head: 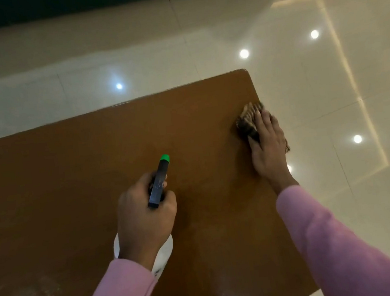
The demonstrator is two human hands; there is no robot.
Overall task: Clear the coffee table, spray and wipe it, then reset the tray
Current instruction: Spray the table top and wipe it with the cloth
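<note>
Your right hand (268, 146) lies flat, fingers straight, pressing a cloth (247, 117) onto the coffee table (70, 174). It grips nothing; it only bears down. The cloth shows past your fingertips and at the outer side of the palm. It is striped, brownish, bunched and soft-looking.

Your left hand (145, 214) is curled round the neck of the spray bottle (159, 183). The head is dark and green-tipped and points away from you; the white body hangs below your wrist, above the top.

Key relation: the cloth sits right at the table's right edge, near the far corner. Nearly all of the top stretches left of the wiping hand, its long axis running leftward. The right hand is the only one on the cloth, so the strokes probably go left and back toward you.

The top is brown, smooth and faintly glossy, with a rounded corner. There is a wet-looking sheen well left of the bottle hand, at your near side. The tiled floor (201, 37) is pale and mirrors ceiling lights. No tray in view.
</note>
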